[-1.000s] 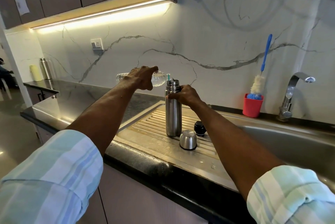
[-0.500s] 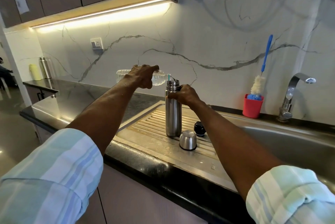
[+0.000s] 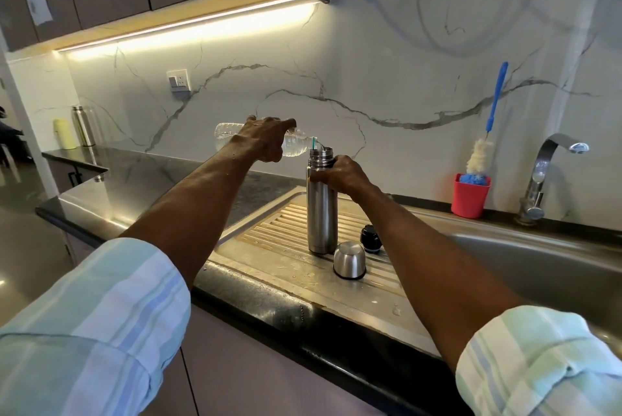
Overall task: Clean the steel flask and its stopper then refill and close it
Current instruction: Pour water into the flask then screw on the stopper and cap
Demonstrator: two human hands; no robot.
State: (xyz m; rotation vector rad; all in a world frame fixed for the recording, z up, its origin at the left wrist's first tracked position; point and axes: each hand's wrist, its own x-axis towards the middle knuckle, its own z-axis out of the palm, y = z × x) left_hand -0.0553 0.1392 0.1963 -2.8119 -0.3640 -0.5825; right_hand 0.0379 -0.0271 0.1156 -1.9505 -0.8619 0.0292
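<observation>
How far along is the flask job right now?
Washing looks done: the drainboard is wet and the brush is back in its red cup. Refilling is under way: the left hand tips a water bottle over the flask, steadied by the right hand. Left: fit the stopper and cap.

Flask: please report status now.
Left hand tilts plastic bottle at flask mouth. Right hand grips flask neck. Stopper, cap off, on drainboard.

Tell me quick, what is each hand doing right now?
Left hand: holds a plastic bottle, tipped over the flask's mouth.
Right hand: grips the flask near its top.
</observation>
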